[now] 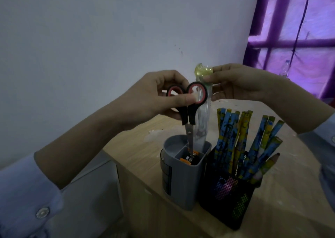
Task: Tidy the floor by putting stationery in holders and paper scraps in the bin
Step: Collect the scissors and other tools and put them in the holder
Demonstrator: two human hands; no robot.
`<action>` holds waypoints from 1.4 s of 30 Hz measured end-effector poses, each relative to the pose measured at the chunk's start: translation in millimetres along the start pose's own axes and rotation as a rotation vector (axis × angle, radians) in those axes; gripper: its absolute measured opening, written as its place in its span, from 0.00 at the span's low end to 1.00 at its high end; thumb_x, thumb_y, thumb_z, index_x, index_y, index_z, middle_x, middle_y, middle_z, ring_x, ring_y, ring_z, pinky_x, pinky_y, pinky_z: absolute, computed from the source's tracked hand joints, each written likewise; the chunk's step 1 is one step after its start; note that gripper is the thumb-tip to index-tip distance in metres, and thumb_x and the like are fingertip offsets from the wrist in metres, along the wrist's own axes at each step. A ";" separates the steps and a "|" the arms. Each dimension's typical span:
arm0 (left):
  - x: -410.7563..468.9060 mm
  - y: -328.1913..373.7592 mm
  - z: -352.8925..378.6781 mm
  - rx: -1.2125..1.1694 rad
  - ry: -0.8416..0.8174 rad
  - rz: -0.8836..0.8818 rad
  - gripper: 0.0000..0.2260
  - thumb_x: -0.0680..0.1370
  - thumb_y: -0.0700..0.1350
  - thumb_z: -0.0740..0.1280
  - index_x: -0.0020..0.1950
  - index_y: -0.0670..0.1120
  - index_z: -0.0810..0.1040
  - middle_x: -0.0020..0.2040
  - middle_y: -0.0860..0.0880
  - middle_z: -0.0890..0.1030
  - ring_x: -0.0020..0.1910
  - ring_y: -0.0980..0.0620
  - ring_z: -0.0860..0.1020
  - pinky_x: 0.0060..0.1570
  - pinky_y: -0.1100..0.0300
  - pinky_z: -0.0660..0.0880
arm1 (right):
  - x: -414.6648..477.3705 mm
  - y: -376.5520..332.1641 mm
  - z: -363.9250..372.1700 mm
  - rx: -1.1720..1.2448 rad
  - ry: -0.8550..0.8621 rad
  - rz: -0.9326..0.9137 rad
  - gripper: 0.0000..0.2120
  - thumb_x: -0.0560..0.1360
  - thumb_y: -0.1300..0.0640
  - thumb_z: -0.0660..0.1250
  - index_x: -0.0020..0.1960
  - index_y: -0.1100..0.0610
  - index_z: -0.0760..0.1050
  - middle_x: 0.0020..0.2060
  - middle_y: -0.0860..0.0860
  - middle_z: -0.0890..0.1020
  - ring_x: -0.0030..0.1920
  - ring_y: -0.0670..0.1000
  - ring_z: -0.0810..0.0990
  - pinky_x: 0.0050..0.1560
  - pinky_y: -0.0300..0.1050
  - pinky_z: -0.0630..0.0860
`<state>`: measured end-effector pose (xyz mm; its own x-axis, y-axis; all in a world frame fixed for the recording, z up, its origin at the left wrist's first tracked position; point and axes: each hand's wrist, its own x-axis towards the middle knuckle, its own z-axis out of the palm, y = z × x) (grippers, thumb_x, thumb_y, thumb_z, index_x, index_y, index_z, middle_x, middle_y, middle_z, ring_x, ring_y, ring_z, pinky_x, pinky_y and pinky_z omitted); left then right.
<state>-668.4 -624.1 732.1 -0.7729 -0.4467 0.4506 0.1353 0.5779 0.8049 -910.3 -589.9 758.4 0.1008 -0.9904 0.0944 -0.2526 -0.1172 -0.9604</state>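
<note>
Pale wooden table (137, 147) with grey plastic holder (183, 181) just beside black mesh holder (226, 199).

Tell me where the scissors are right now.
Center of the head view: the left hand holds the scissors upright, blades down in the grey holder, left of the clear ruler.

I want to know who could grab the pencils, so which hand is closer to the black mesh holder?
Right. The right hand hovers above the black mesh holder; the left hand is off to its left, over the grey holder.

The left hand (155, 96) lowers scissors (188, 114) into the grey holder (183, 176); at its 3 o'clock, pencils (241, 143) fill a mesh holder (226, 201).
</note>
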 end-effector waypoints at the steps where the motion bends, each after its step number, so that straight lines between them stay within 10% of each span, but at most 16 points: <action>1: -0.6 -3.5 1.6 0.007 -0.012 -0.019 0.08 0.67 0.45 0.70 0.44 0.45 0.76 0.37 0.51 0.82 0.38 0.53 0.84 0.35 0.65 0.79 | 0.6 1.9 0.0 -0.003 -0.024 0.016 0.10 0.69 0.59 0.67 0.49 0.60 0.79 0.42 0.53 0.83 0.40 0.50 0.81 0.38 0.39 0.81; 15: -3.3 0.6 -3.9 0.104 -0.166 0.037 0.09 0.67 0.44 0.71 0.46 0.46 0.78 0.42 0.49 0.82 0.40 0.52 0.82 0.39 0.59 0.81 | 0.2 3.7 -2.4 -0.174 -0.250 0.082 0.28 0.62 0.50 0.79 0.56 0.62 0.77 0.46 0.57 0.83 0.42 0.51 0.83 0.41 0.41 0.81; 26: -7.2 5.8 12.0 0.250 0.025 0.037 0.12 0.67 0.48 0.74 0.46 0.45 0.79 0.44 0.45 0.82 0.39 0.49 0.84 0.37 0.57 0.82 | -2.5 0.2 1.9 -0.356 -0.288 0.087 0.22 0.64 0.47 0.77 0.52 0.57 0.80 0.48 0.58 0.83 0.46 0.54 0.83 0.44 0.42 0.81; 31: -5.9 8.7 6.7 0.148 0.077 -0.012 0.12 0.66 0.47 0.72 0.45 0.43 0.78 0.43 0.47 0.82 0.38 0.50 0.84 0.36 0.60 0.81 | -2.6 -3.0 2.9 -0.377 -0.294 0.090 0.38 0.62 0.45 0.78 0.61 0.69 0.72 0.49 0.57 0.84 0.46 0.52 0.84 0.43 0.40 0.81; 42: -14.7 -5.6 22.3 0.434 0.144 -0.039 0.10 0.69 0.49 0.75 0.42 0.45 0.78 0.40 0.47 0.82 0.33 0.54 0.83 0.36 0.55 0.82 | -4.7 -1.0 6.5 -0.453 -0.301 0.062 0.40 0.61 0.41 0.78 0.58 0.71 0.71 0.50 0.67 0.79 0.45 0.56 0.83 0.43 0.45 0.81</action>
<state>-671.6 -605.6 712.3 -0.6742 -0.5465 0.4968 -0.1883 0.7776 0.5998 -904.2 -584.6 757.2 0.3265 -0.9397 -0.1018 -0.6492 -0.1447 -0.7467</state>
